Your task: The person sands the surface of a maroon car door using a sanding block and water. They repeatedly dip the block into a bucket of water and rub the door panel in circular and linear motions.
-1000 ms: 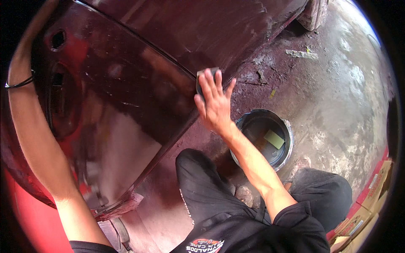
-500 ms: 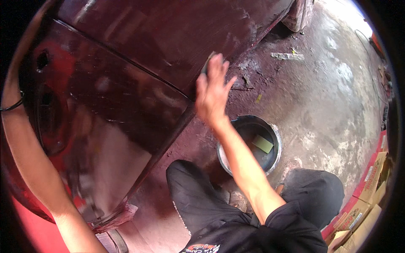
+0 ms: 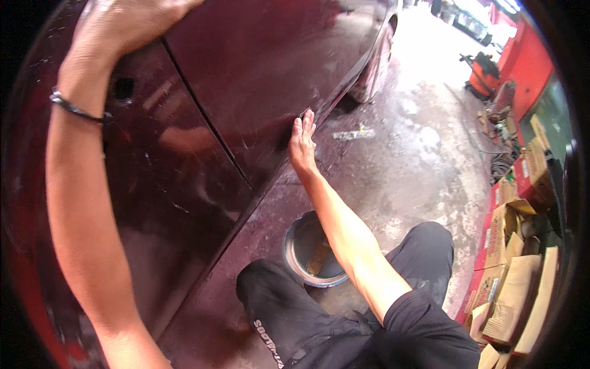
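Note:
A maroon car body [image 3: 246, 61] with scratched, glossy panels and a vertical seam fills the left and centre. My left hand [image 3: 126, 18] rests high on it at the upper left, its fingers mostly cut off by the frame. Low on the panel right of the seam, my right hand [image 3: 302, 138] presses with fingers extended over a dark pad, now almost entirely hidden beneath them. Below that arm sits a round basin [image 3: 292, 258] of dark liquid with a dim yellowish block inside, partly behind my forearm.
My bent knees flank the basin. A wheel [image 3: 372, 71] stands beyond my right hand on the stained concrete floor [image 3: 418, 172]. Cardboard boxes [image 3: 516, 289] and loose clutter line the right side, with an orange shop vacuum [image 3: 482, 77] and a red panel [image 3: 525, 58] farther back.
The view has tilted up, showing more background and my left hand at the top. My right hand has moved along the panel, farther from the seam.

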Demonstrator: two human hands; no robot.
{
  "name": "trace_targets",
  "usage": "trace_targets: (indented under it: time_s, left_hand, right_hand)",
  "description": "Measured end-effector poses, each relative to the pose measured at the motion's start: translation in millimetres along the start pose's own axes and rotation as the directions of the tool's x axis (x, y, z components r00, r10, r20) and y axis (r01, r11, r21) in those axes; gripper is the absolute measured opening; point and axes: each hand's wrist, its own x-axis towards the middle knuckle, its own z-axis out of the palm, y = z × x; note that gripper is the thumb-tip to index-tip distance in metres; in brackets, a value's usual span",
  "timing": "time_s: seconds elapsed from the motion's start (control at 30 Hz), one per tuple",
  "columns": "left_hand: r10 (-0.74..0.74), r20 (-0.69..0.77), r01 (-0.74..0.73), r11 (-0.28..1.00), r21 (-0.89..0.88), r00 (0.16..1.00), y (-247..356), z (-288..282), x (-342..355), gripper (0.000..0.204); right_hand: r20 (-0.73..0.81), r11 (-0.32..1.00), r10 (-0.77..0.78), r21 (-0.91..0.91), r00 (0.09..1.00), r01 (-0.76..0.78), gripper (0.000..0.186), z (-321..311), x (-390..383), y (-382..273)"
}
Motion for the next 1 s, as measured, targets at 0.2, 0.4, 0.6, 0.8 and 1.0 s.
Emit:
trace_targets:
  time_s: [0.2,0.4,0.6,0.8,1.0]
  left_hand:
    - [0.022,0.002,-0.022,0.994,0.108,1.0,-23,35,2,0.062]
    - [0.044,-0.096,-0.029,0.988,0.153,0.994,-25,45,10,0.056]
    - [-0.052,-0.088,0.074,0.959,0.273,0.995,-13,59,12,0.061]
    - [-0.131,-0.115,0.156,0.957,0.246,0.985,25,74,18,0.073]
    - [-0.232,0.036,0.214,0.939,0.268,0.972,42,59,28,0.086]
  right_hand:
    - [0.125,0.982,-0.189,0.01,0.974,0.189,0.067,28,-103,2]
    - [0.541,0.675,-0.151,-0.555,0.827,0.486,0.057,-62,-127,58]
    - [0.829,0.636,0.248,-0.53,0.501,0.561,0.032,-80,-105,116]
    - [0.885,0.589,0.042,-0.396,0.463,0.704,0.027,-80,-90,178]
    - [0.947,0.678,0.064,-0.273,0.316,0.683,0.046,-121,-45,164]
